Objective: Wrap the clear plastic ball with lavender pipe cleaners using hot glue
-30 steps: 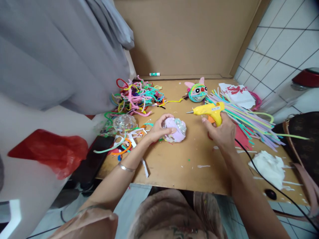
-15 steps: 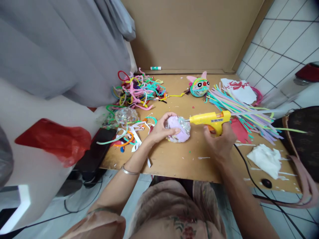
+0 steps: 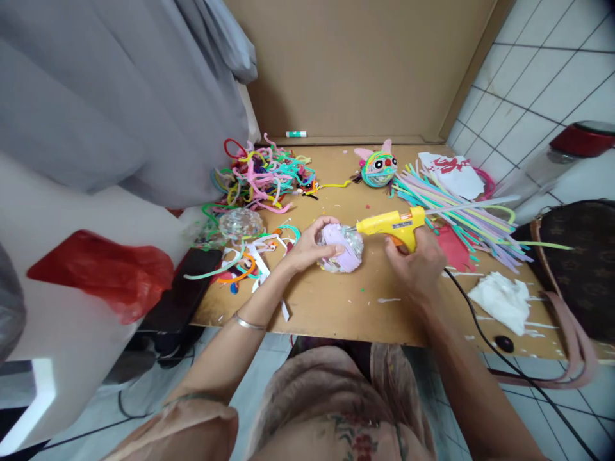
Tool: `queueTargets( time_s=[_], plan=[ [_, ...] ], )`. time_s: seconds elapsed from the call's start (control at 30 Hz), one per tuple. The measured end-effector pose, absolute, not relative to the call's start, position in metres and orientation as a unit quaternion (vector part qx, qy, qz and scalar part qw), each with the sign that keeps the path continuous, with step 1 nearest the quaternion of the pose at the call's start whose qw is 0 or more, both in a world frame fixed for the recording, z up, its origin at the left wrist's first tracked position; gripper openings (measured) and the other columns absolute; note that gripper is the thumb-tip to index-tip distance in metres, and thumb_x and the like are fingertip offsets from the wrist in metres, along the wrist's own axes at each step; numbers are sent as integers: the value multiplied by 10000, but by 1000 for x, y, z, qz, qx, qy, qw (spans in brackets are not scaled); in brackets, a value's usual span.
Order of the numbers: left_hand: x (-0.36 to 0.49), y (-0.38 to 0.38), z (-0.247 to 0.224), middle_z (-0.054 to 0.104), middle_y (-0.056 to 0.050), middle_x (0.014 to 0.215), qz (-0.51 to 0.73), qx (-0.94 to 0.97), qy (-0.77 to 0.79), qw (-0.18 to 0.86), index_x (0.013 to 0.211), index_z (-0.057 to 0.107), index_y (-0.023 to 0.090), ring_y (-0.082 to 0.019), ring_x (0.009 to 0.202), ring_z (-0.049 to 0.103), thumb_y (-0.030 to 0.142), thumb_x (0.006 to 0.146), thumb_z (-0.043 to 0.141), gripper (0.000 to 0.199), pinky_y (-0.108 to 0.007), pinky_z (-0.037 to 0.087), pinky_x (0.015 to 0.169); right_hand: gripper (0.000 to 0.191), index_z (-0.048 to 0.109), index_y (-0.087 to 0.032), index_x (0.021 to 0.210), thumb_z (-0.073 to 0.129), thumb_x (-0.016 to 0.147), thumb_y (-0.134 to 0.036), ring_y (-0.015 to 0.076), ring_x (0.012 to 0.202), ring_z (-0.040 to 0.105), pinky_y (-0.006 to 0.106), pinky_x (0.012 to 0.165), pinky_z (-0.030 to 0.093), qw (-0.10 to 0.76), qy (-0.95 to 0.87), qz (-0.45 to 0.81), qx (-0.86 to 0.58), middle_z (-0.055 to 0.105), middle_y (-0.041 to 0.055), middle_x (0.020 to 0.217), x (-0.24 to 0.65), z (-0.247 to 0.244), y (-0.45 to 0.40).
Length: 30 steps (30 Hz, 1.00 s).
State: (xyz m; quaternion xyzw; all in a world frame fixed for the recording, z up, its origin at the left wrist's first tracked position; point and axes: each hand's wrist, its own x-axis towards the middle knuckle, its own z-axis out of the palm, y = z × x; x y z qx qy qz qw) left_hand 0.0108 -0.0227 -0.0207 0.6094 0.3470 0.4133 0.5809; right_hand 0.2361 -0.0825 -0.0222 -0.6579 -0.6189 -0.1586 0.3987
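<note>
- Here's the ball (image 3: pixel 353 259), round and clear, its ridged surface catching the light, lilac strips (image 3: pixel 340 255) laid slantwise across it!
- Bare clear surface shows on its right side, and it's gripped steady over the middle of the tabletop (image 3: pixel 331 307).
- Now the glue gun (image 3: pixel 384 224): bright yellow, orange trigger, held almost level, nozzle aimed left!
- That metal tip is right up at the ball's upper part, beside the lilac; contact is too small to tell.
- Out the back, a long translucent glue stick (image 3: pixel 473 204) juts rightward, slanting slightly up!

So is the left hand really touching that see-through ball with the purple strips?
Touching. The head view shows the left hand gripping the clear ball, its thumb lying across the lilac strips.
</note>
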Motion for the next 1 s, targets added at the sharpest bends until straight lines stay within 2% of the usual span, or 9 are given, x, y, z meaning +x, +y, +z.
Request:
queueTargets(
  time_s=[0.13,0.3,0.43,0.83,1.0],
  plan=[
    [10,-24,-19,558,-16,964,411,612,344,581,1072,530,184,-113,758,508,400,520,858,678,-214,422,664,296,570,-193,1007,555,813,-415,275,865,621,366,724,462,395,-621,-142,-662,667,117,919,233,-21,-81],
    [10,-25,-18,558,-13,953,414,617,343,574,1066,533,180,-112,752,506,412,521,859,676,-216,426,672,235,550,-207,865,546,809,-435,254,775,608,349,677,443,391,-621,-151,-662,638,83,790,229,-22,-79],
    [10,-24,-18,567,-13,947,412,617,343,576,1059,534,176,-118,765,513,404,504,871,688,-223,429,691,222,523,-213,819,547,804,-434,244,747,598,338,657,428,392,-622,-173,-656,625,73,763,227,-23,-78],
    [7,-18,-24,590,-33,985,405,624,320,587,1083,547,179,-131,797,542,390,519,873,684,-228,441,702,196,527,-228,824,551,796,-420,231,722,576,339,647,432,384,-618,-152,-669,621,55,765,232,-27,-79],
    [6,-16,-26,604,-35,982,405,629,310,588,1082,550,186,-166,882,574,394,526,872,676,-257,455,775,190,541,-227,839,553,802,-413,229,726,570,340,650,434,383,-623,-147,-666,616,54,769,233,-28,-79]
  ],
)
